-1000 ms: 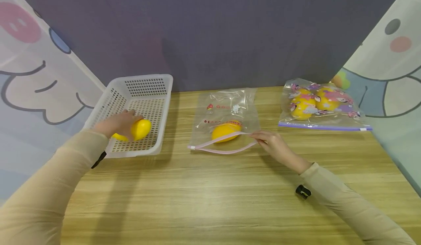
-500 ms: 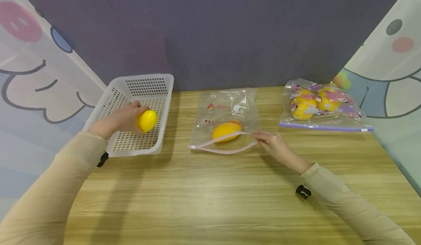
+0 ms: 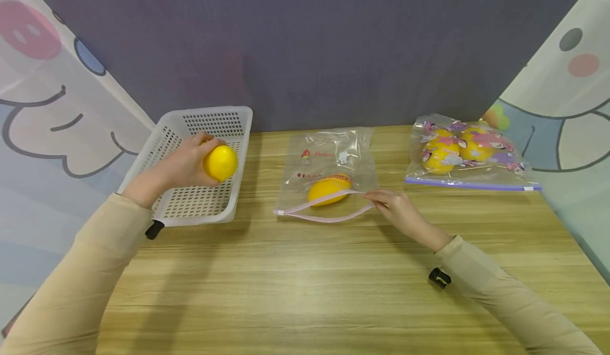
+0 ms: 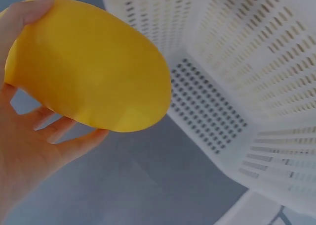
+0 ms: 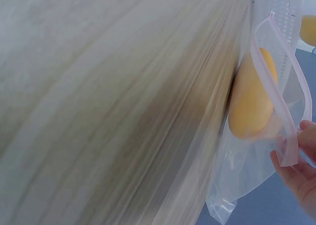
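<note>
A smooth yellow mango point(image 3: 221, 163) is held in my left hand point(image 3: 186, 163), above the white perforated basket point(image 3: 242, 172). The left wrist view shows the thumb over the mango point(image 4: 94, 67) and the fingers under it. Flat on the table lies a clear zip bag point(image 3: 355, 156) with a pink zip strip, its mouth parted. Another mango point(image 3: 326, 191) is inside, near the mouth. My right hand point(image 3: 395, 209) pinches the right end of the zip strip. Up close in the right wrist view, thumb and fingers grip the pink strip point(image 5: 289, 153).
At the back right lies a second clear bag point(image 3: 505, 177) with a purple zip and printed pictures, holding yellow fruits point(image 3: 439, 156). A dark panel point(image 3: 333, 53) rises behind the wooden table point(image 3: 295, 281). Cartoon-printed cloth point(image 3: 43, 116) borders both sides.
My left hand has lifted the mango up from inside the basket and moved slightly right and away from me. The right hand keeps its pinch on the bag, unmoved.
</note>
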`<state>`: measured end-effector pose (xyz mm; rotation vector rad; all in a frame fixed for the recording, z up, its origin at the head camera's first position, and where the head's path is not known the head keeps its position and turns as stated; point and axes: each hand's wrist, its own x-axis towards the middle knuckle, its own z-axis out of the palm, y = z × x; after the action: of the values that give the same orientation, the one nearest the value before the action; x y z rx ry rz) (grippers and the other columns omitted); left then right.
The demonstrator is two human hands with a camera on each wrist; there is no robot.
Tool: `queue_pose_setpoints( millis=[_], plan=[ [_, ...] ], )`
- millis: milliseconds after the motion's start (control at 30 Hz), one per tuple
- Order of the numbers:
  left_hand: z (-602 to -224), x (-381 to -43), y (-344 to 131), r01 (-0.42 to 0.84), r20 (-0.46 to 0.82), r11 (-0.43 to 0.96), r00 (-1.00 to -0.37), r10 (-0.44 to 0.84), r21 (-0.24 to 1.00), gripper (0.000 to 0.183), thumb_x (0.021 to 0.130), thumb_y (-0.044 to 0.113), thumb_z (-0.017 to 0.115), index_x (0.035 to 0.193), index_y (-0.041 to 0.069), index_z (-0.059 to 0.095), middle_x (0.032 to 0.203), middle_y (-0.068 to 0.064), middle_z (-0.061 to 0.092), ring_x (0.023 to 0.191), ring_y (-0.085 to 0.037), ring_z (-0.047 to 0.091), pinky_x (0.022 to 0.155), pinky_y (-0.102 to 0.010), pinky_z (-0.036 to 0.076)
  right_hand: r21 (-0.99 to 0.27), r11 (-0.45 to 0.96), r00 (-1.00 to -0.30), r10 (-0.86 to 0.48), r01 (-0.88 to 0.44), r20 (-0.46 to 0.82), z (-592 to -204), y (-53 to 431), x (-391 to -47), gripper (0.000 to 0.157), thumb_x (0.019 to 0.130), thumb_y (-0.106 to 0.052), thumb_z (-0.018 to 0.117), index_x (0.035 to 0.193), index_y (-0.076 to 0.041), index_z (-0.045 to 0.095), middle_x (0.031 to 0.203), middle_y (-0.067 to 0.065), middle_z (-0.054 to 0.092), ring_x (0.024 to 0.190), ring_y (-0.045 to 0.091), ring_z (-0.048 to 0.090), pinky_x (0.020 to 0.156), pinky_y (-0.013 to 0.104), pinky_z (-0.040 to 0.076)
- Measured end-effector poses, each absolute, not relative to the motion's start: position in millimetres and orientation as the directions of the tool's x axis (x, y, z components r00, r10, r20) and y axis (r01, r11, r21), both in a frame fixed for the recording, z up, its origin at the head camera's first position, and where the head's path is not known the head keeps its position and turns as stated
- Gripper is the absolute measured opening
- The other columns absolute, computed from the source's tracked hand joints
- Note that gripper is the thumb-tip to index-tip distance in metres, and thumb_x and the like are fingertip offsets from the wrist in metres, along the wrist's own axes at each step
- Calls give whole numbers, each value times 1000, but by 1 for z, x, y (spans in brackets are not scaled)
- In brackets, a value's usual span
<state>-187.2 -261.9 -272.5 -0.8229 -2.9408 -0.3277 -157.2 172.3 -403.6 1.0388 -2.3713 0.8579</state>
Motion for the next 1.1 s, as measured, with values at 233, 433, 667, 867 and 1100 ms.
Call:
queue_pose_setpoints(
  millis=[233, 433, 667, 867, 1100],
  plan=[
    [-263, -173, -246, 556, 201, 803, -830, 520, 217, 69, 51, 16, 81, 113, 10, 52, 110, -16, 44, 97, -32, 43, 77, -51, 41, -372, 535, -640, -508, -759, 576, -403, 172, -157, 26, 66, 16, 65, 89, 5, 67, 87, 19, 65, 81, 33, 62, 69, 36, 52],
    [-261, -164, -233, 651, 321, 732, -749, 579, 201, 66, 51, 15, 80, 110, 8, 52, 107, -17, 46, 95, -34, 46, 78, -51, 39, -371, 528, -634, -510, -764, 581, -403, 171, -157, 27, 66, 16, 65, 90, 5, 67, 86, 19, 65, 81, 33, 62, 68, 36, 52],
    [-262, -149, -218, 680, 323, 695, -728, 604, 232, 68, 51, 11, 81, 112, 7, 50, 113, -16, 43, 99, -32, 45, 77, -48, 44, -366, 534, -635, -504, -762, 585, -403, 170, -156, 28, 65, 17, 65, 90, 5, 67, 86, 19, 65, 81, 33, 62, 68, 36, 52],
    [-266, -137, -206, 707, 361, 661, -702, 614, 251, 72, 51, 13, 82, 114, 7, 48, 118, -15, 41, 101, -31, 45, 78, -47, 45, -363, 538, -634, -498, -761, 592, -401, 169, -155, 29, 64, 19, 65, 90, 7, 66, 86, 19, 65, 80, 34, 62, 67, 37, 52],
    [-277, -122, -187, 751, 437, 597, -654, 617, 282, 73, 51, 15, 83, 114, 7, 48, 121, -16, 41, 108, -30, 44, 83, -46, 45, -359, 546, -638, -495, -757, 590, -400, 169, -155, 29, 64, 19, 65, 90, 6, 66, 86, 19, 65, 80, 33, 62, 68, 37, 52]
  ],
)
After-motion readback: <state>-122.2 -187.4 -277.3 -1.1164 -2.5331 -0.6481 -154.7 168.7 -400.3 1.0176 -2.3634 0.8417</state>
